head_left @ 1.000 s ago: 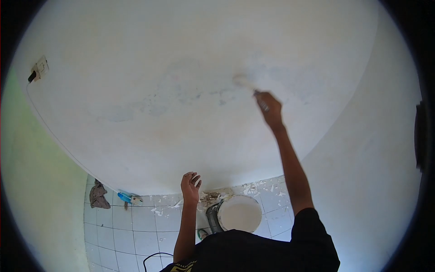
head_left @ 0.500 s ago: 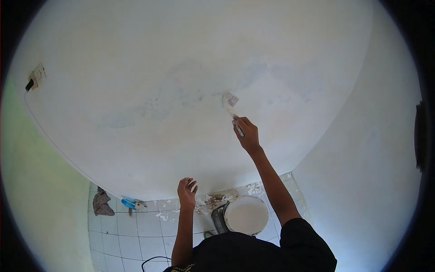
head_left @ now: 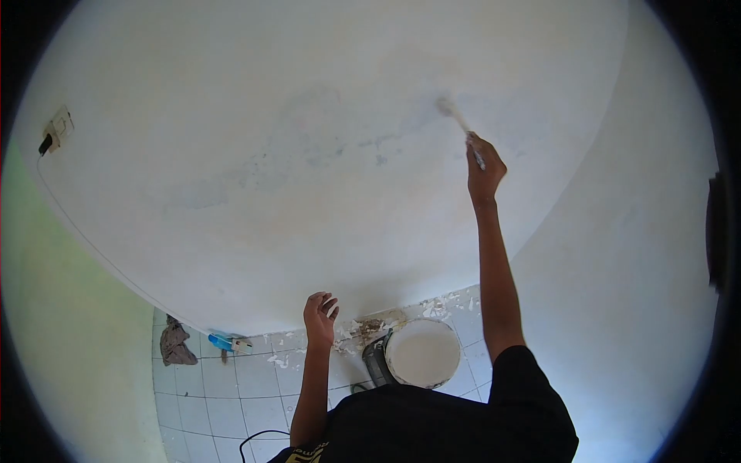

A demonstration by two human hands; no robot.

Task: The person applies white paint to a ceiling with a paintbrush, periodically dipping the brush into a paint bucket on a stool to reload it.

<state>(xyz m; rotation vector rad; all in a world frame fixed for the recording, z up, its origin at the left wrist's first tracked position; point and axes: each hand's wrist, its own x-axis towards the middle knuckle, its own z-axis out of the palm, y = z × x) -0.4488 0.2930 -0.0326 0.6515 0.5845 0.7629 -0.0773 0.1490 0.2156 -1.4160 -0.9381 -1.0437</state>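
Note:
My right hand (head_left: 486, 166) is wrapped round the handle of a paintbrush (head_left: 457, 116). The bristle end meets the pale wall (head_left: 231, 92), over a patch of grey, blotchy stains right of the middle. Lower down, my left hand (head_left: 319, 318) hangs in front of the wall's base with nothing in it; its fingers are loosely curled and apart. A round white tub (head_left: 423, 353), with a pale surface on top, stands on the floor below my right forearm. A dark grey object (head_left: 377, 361) sits against the tub's left side, partly hidden.
White paint flakes (head_left: 438, 307) litter the tiled floor (head_left: 258, 378) along the wall. A crumpled brown cloth (head_left: 177, 343) and a blue-and-white brush-like item (head_left: 229, 343) lie to the left. A plug with a cable is in the wall socket (head_left: 58, 127). Another wall (head_left: 617, 255) meets this one at right.
My right hand has moved the paintbrush up and to the right across the wall. My left hand has barely shifted and stays in nearly the same pose.

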